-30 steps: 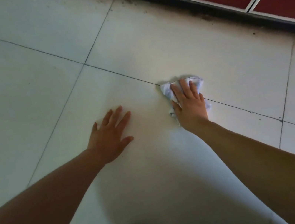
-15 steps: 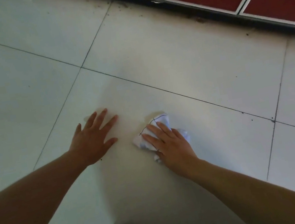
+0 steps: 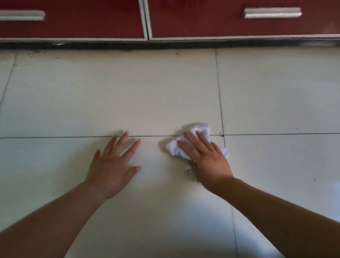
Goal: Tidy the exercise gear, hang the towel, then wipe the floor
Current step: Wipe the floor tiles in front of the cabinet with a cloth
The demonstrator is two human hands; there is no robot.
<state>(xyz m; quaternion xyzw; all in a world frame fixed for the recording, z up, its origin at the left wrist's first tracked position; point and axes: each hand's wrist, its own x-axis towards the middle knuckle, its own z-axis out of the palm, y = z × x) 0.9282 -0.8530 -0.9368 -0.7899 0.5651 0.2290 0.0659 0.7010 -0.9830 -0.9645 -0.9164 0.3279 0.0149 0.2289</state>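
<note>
A crumpled white cloth (image 3: pixel 203 132) lies on the pale tiled floor (image 3: pixel 113 93), across a grout line near a tile corner. My right hand (image 3: pixel 206 156) presses flat on the cloth with straight fingers, covering most of it. My left hand (image 3: pixel 112 167) rests flat on the bare tile to the left of the cloth, fingers spread, touching nothing else.
A red cabinet (image 3: pixel 83 19) with two drawers and silver handles (image 3: pixel 14 15) runs along the far edge of the floor, with a dark dirty gap under it. Small dark specks dot the tiles near the cabinet base.
The view has swung up and round, bringing the cabinet drawers into sight. My right hand has slid the cloth from the tile's middle onto the grout line. My foot has left the frame.
</note>
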